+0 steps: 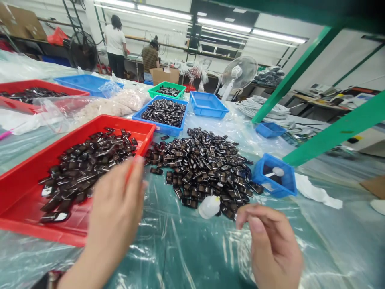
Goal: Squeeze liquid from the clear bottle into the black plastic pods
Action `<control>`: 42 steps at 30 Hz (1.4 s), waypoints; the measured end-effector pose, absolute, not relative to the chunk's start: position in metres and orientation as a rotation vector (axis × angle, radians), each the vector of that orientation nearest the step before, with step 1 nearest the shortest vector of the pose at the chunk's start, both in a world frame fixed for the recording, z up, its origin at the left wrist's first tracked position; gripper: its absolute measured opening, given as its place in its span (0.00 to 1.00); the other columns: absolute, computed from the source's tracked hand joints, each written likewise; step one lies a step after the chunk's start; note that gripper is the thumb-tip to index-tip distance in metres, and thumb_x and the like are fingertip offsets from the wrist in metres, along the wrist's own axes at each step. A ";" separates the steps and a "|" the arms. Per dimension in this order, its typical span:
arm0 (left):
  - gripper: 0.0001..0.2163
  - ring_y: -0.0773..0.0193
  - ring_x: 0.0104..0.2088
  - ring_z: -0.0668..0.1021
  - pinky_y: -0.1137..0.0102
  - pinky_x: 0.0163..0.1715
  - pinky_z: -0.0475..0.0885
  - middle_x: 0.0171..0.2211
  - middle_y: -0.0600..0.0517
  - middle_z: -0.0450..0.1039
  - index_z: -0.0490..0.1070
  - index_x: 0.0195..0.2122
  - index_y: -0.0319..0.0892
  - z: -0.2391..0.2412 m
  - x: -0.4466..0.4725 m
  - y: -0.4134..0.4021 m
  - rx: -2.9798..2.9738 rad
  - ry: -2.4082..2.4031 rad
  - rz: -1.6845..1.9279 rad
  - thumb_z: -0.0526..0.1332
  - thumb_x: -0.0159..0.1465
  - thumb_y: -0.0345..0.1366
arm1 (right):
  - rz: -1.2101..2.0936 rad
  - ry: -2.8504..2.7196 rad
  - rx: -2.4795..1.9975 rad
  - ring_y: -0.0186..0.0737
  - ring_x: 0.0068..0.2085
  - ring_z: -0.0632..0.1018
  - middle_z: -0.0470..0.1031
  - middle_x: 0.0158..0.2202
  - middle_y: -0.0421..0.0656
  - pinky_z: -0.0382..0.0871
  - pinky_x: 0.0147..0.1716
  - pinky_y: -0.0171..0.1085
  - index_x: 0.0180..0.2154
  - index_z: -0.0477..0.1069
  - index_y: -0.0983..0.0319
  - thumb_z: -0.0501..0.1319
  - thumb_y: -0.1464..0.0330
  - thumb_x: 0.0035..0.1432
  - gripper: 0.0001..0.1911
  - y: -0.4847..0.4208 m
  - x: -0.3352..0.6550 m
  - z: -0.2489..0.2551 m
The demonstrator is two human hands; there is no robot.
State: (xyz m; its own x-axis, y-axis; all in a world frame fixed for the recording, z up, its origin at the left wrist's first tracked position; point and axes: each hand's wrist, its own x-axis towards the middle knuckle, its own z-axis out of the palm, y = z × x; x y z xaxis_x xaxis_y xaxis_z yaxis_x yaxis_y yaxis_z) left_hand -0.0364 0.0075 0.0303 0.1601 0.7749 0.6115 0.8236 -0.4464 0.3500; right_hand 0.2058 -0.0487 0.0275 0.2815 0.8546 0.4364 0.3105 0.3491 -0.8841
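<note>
My left hand (117,200), slightly blurred, is over the right rim of a large red tray (67,235). Its fingers are stretched forward, with no object visible in them. Inside the tray lie many small black plastic parts (90,164), a few showing white patches. To the right, a big heap of similar black parts (204,160) rests on the plastic-covered table. My right hand (273,245) is in front of the heap's right side, fingers bent and thumb apart from the index fingertip; I see nothing between them. A small white bottle (209,207) leans against the heap's front edge.
A blue bin (281,186) holding a white-topped item stands right of the heap. Behind are a filled blue tray (158,127), a green tray (180,94) and another blue tray (209,110). Green frame bars (339,130) slant across the right. Two people work in the background.
</note>
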 end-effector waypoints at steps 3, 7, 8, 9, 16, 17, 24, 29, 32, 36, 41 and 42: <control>0.23 0.43 0.49 0.74 0.48 0.46 0.69 0.54 0.34 0.70 0.66 0.57 0.33 0.002 -0.011 0.010 -2.476 -1.460 -0.848 0.46 0.62 0.17 | 0.485 -1.402 -1.347 0.41 0.43 0.74 0.72 0.44 0.44 0.70 0.43 0.41 0.51 0.62 0.51 0.57 0.65 0.64 0.14 -0.040 0.218 0.013; 0.28 0.49 0.44 0.77 0.54 0.40 0.73 0.57 0.35 0.67 0.66 0.56 0.33 -0.019 0.006 0.026 -2.548 -1.459 -0.641 0.43 0.57 0.13 | 0.659 -1.572 -1.440 0.47 0.52 0.74 0.70 0.55 0.48 0.69 0.49 0.49 0.55 0.59 0.53 0.62 0.66 0.59 0.24 -0.031 0.217 -0.002; 0.28 0.50 0.44 0.77 0.55 0.40 0.73 0.57 0.36 0.68 0.67 0.56 0.33 -0.021 0.006 0.031 -2.563 -1.461 -0.617 0.43 0.56 0.13 | 0.695 -1.599 -1.460 0.47 0.52 0.74 0.72 0.54 0.47 0.70 0.49 0.49 0.54 0.61 0.54 0.62 0.67 0.59 0.22 -0.030 0.216 -0.004; 0.28 0.51 0.44 0.77 0.56 0.41 0.73 0.56 0.37 0.70 0.68 0.54 0.34 -0.021 0.006 0.036 -2.578 -1.462 -0.603 0.44 0.56 0.13 | 0.722 -1.615 -1.476 0.47 0.52 0.75 0.73 0.52 0.47 0.70 0.49 0.49 0.52 0.62 0.54 0.61 0.67 0.59 0.19 -0.030 0.214 -0.005; 0.14 0.51 0.41 0.74 0.55 0.41 0.70 0.41 0.40 0.74 0.70 0.40 0.35 -0.016 0.004 0.041 -2.699 -1.485 -0.691 0.46 0.66 0.22 | 0.725 -1.564 -1.523 0.48 0.49 0.78 0.77 0.46 0.47 0.74 0.44 0.46 0.48 0.64 0.57 0.60 0.64 0.59 0.15 -0.032 0.214 -0.005; 0.12 0.51 0.41 0.74 0.55 0.41 0.70 0.40 0.41 0.73 0.69 0.38 0.36 -0.014 0.005 0.039 -2.725 -1.487 -0.732 0.46 0.68 0.25 | 0.717 -1.552 -1.522 0.49 0.48 0.78 0.77 0.46 0.47 0.74 0.44 0.45 0.48 0.64 0.57 0.60 0.64 0.59 0.15 -0.032 0.215 -0.005; 0.12 0.68 0.22 0.70 0.75 0.23 0.67 0.23 0.58 0.65 0.61 0.34 0.44 0.010 0.007 0.013 -2.991 -1.536 -1.072 0.42 0.73 0.32 | 0.732 -1.528 -1.471 0.45 0.50 0.77 0.75 0.49 0.46 0.74 0.45 0.40 0.51 0.63 0.53 0.60 0.64 0.61 0.16 -0.037 0.221 0.000; 0.12 0.68 0.24 0.69 0.74 0.25 0.65 0.24 0.57 0.64 0.59 0.29 0.44 0.012 0.005 0.002 -3.056 -1.448 -1.281 0.46 0.72 0.33 | 0.946 -1.449 -1.384 0.39 0.42 0.80 0.77 0.45 0.42 0.75 0.41 0.34 0.52 0.66 0.49 0.58 0.59 0.63 0.15 -0.042 0.224 0.011; 0.14 0.68 0.21 0.63 0.72 0.25 0.60 0.20 0.59 0.58 0.56 0.25 0.44 0.005 0.005 0.002 -3.036 -1.340 -1.379 0.49 0.70 0.33 | 1.004 -1.377 -1.379 0.37 0.32 0.79 0.78 0.36 0.39 0.75 0.41 0.35 0.50 0.70 0.47 0.59 0.55 0.61 0.16 -0.045 0.224 0.017; 0.14 0.67 0.21 0.63 0.71 0.24 0.58 0.19 0.59 0.59 0.58 0.24 0.43 0.000 0.004 0.004 -3.090 -1.250 -1.339 0.54 0.68 0.36 | 1.003 -1.295 -1.448 0.35 0.29 0.78 0.78 0.34 0.38 0.75 0.38 0.33 0.48 0.71 0.47 0.61 0.53 0.58 0.16 -0.046 0.225 0.020; 0.07 0.61 0.34 0.70 0.66 0.35 0.65 0.33 0.52 0.67 0.64 0.40 0.43 0.009 -0.001 0.001 -3.279 -1.355 -1.215 0.47 0.70 0.32 | 0.942 -1.517 -1.357 0.33 0.34 0.80 0.79 0.38 0.35 0.74 0.30 0.25 0.47 0.68 0.43 0.60 0.59 0.61 0.12 -0.047 0.235 0.022; 0.09 0.61 0.37 0.70 0.65 0.39 0.65 0.36 0.51 0.67 0.63 0.44 0.44 0.011 -0.001 0.000 -3.311 -1.373 -1.231 0.45 0.71 0.30 | 0.909 -1.565 -1.351 0.33 0.33 0.81 0.79 0.39 0.35 0.74 0.29 0.25 0.47 0.69 0.43 0.60 0.58 0.61 0.12 -0.048 0.236 0.023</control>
State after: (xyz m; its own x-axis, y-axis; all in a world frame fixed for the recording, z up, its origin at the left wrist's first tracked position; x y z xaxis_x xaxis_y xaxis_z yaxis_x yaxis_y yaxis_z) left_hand -0.0014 -0.0003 0.0107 0.5745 0.7648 0.2916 0.3725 -0.5615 0.7389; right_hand 0.2360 -0.0482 0.0226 -0.0498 0.9887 0.1416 0.3667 0.1500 -0.9182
